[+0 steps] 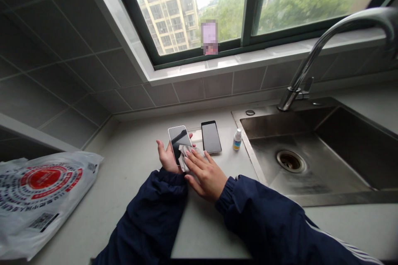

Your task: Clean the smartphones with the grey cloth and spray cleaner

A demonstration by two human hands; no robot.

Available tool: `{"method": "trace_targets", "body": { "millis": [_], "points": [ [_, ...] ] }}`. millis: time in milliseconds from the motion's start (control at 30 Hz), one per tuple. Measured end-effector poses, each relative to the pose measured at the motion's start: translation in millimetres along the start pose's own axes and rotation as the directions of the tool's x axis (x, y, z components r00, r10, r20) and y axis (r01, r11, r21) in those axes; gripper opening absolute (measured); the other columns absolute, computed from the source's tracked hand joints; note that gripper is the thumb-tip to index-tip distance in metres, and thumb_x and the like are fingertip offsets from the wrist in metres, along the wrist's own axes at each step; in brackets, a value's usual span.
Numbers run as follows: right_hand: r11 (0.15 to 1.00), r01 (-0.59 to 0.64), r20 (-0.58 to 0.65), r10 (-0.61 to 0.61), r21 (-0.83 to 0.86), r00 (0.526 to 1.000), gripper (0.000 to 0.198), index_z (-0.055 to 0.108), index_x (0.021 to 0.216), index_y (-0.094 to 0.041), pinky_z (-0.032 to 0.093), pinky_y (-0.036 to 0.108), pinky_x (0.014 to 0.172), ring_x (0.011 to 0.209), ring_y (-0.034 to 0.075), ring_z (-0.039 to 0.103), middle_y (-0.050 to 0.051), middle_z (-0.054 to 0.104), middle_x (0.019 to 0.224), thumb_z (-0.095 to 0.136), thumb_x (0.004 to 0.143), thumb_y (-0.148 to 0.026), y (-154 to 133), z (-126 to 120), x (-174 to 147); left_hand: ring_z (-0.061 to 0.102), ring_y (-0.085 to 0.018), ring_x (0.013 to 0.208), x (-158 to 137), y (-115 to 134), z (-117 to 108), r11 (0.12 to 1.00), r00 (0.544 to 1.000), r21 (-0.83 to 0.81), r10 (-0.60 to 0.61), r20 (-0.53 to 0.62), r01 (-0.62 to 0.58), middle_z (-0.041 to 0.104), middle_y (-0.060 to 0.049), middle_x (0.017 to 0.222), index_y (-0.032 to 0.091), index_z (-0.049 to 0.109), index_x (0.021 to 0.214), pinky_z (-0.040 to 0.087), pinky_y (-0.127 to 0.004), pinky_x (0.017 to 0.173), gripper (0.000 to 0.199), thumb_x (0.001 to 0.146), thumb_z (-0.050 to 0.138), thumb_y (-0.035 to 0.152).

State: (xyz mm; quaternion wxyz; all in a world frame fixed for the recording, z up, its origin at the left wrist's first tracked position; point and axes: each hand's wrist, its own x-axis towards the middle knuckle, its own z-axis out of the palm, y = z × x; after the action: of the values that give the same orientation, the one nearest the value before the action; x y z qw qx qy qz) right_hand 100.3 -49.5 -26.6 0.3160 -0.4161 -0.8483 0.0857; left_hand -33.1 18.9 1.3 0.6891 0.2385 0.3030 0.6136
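Note:
My left hand (170, 158) holds a smartphone (179, 137) with a pale rim, its dark screen tilted up; the thumb stays out to the side and fingertips show past the far edge. Pressed on the phone's lower part is a whitish cloth (184, 164), under the fingers of my right hand (207, 173). A second, black-framed smartphone (212, 136) with a grey screen lies on the counter to the right. Beyond it stands a small white bottle (237, 140) with a blue and yellow label.
A steel sink (255, 165) with a curved faucet (306, 66) takes up the right side. On the left lies a white plastic bag (71, 174) with red print. The tiled wall (189, 89) and window close off the back of the counter (130, 149).

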Motion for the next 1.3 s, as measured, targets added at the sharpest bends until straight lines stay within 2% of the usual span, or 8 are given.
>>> {"method": "trace_targets", "body": {
  "millis": [100, 267, 567, 700, 933, 1067, 1200, 1300],
  "points": [
    [1.000, -0.012, -0.022, 0.012, -0.014, 1.000, 0.051, 0.049, 0.144, -0.012, 0.031, 0.056, 0.116, 0.147, 0.030, 0.034, 0.015, 0.040, 0.155, 0.051, 0.096, -0.028, 2.0, 2.2, -0.2, 0.069, -0.035, 0.101, -1.7, -2.5, 1.8, 1.000, 1.000, 0.019, 0.005, 0.014, -0.005, 0.067, -0.022, 0.123, 0.012, 0.055, 0.133, 0.055, -0.050, 0.085, 0.083, 0.089, 0.027, 0.077],
    [0.998, -0.042, -0.079, 0.038, -0.052, 0.996, 0.054, 0.049, 0.144, -0.011, 0.038, 0.051, 0.113, 0.145, 0.030, 0.036, 0.016, 0.040, 0.155, 0.051, 0.092, -0.020, 9.6, 8.7, -0.7, 0.066, -0.035, 0.110, -5.0, -9.5, 3.7, 0.999, 0.995, 0.031, 0.015, 0.100, -0.018, 0.062, -0.020, 0.132, 0.018, 0.051, 0.138, 0.052, -0.051, 0.093, 0.083, 0.085, 0.034, 0.080],
    [0.990, -0.093, -0.243, 0.066, -0.102, 0.968, 0.051, 0.055, 0.139, -0.012, 0.046, 0.047, 0.108, 0.137, 0.028, 0.050, 0.014, 0.051, 0.147, 0.049, 0.089, -0.014, 23.6, 8.6, -0.9, 0.055, -0.038, 0.127, -13.7, -16.2, 9.3, 0.997, 0.978, -0.016, -0.066, 0.197, 0.070, 0.058, -0.021, 0.137, 0.016, 0.048, 0.143, 0.041, -0.056, 0.107, 0.088, 0.086, 0.031, 0.081],
    [0.991, -0.093, -0.282, 0.062, -0.100, 0.957, 0.055, 0.055, 0.140, -0.011, 0.046, 0.046, 0.109, 0.136, 0.027, 0.050, 0.014, 0.053, 0.145, 0.048, 0.085, -0.012, 27.4, 8.8, -0.9, 0.053, -0.040, 0.129, -15.8, -17.4, 11.3, 0.994, 0.974, -0.037, -0.088, 0.209, 0.098, 0.057, -0.022, 0.138, 0.013, 0.049, 0.142, 0.040, -0.057, 0.108, 0.090, 0.086, 0.031, 0.080],
    [0.993, -0.091, -0.303, 0.065, -0.072, 0.951, 0.052, 0.055, 0.141, -0.012, 0.045, 0.046, 0.110, 0.137, 0.027, 0.050, 0.015, 0.052, 0.146, 0.050, 0.089, -0.017, 24.2, 7.1, -0.7, 0.053, -0.039, 0.129, -12.3, -16.9, 8.9, 0.996, 0.978, -0.050, -0.066, 0.197, 0.077, 0.057, -0.021, 0.139, 0.015, 0.051, 0.141, 0.040, -0.059, 0.107, 0.075, 0.092, 0.035, 0.069],
    [0.995, -0.098, -0.311, 0.090, -0.012, 0.946, 0.057, 0.047, 0.148, -0.015, 0.044, 0.042, 0.113, 0.138, 0.024, 0.048, 0.013, 0.052, 0.146, 0.048, 0.091, -0.014, 23.0, 5.6, -0.1, 0.055, -0.036, 0.127, -7.2, -15.5, 0.6, 0.996, 0.979, -0.044, -0.073, 0.192, 0.083, 0.058, -0.016, 0.140, 0.021, 0.053, 0.140, 0.044, -0.058, 0.103, 0.062, 0.094, 0.037, 0.060],
    [0.983, -0.119, -0.329, 0.160, 0.143, 0.931, 0.062, 0.042, 0.151, -0.019, 0.044, 0.036, 0.114, 0.137, 0.020, 0.050, 0.008, 0.054, 0.146, 0.045, 0.091, -0.009, 25.1, 5.9, 1.0, 0.065, -0.029, 0.111, -3.1, -11.0, -3.9, 0.992, 0.987, 0.056, -0.118, 0.113, 0.112, 0.062, -0.011, 0.135, 0.024, 0.058, 0.134, 0.054, -0.047, 0.090, 0.051, 0.094, 0.042, 0.051],
    [0.943, -0.133, -0.335, 0.237, 0.304, 0.912, 0.055, 0.049, 0.146, -0.022, 0.047, 0.034, 0.112, 0.131, 0.021, 0.056, 0.005, 0.057, 0.144, 0.048, 0.092, -0.014, 27.1, 4.8, 2.3, 0.067, -0.024, 0.104, -2.7, -8.9, -1.0, 0.983, 0.991, 0.134, -0.132, 0.028, 0.127, 0.064, -0.009, 0.134, 0.025, 0.059, 0.134, 0.057, -0.037, 0.078, 0.046, 0.094, 0.045, 0.043]
  ]
}}
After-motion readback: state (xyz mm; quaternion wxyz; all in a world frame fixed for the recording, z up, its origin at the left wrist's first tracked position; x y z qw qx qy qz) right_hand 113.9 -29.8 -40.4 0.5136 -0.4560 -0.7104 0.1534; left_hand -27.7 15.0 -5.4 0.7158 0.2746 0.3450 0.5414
